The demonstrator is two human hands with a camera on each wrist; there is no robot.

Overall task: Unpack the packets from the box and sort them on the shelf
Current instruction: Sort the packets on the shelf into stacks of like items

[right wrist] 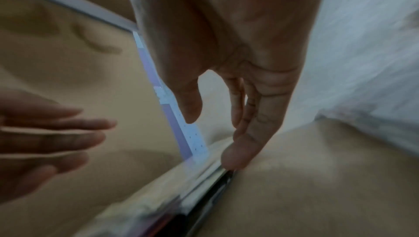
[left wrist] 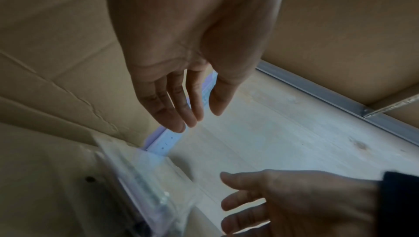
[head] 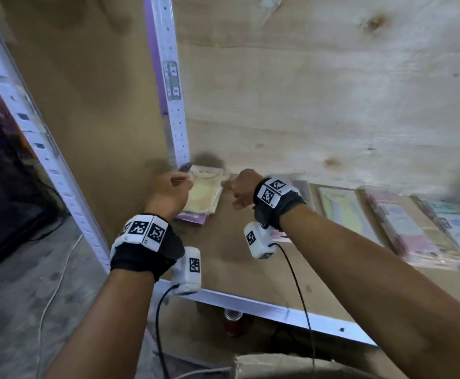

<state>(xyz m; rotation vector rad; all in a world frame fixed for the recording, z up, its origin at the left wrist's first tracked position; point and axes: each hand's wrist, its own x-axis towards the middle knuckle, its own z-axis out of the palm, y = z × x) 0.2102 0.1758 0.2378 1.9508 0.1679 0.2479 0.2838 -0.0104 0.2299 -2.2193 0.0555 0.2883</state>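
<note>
A small stack of clear packets with yellow and pink contents lies flat in the back left corner of the shelf, against the white upright. My left hand hovers at the stack's left side with straight, relaxed fingers, holding nothing. My right hand is at the stack's right edge, fingers straight, one fingertip touching the top of the packets' edge. The stack's plastic edge shows low in the left wrist view. The box is out of sight.
More packets lie in a row along the shelf's right side. Cardboard lines the left wall and a pale wooden board forms the back. The white front rail edges the shelf; grey floor lies left.
</note>
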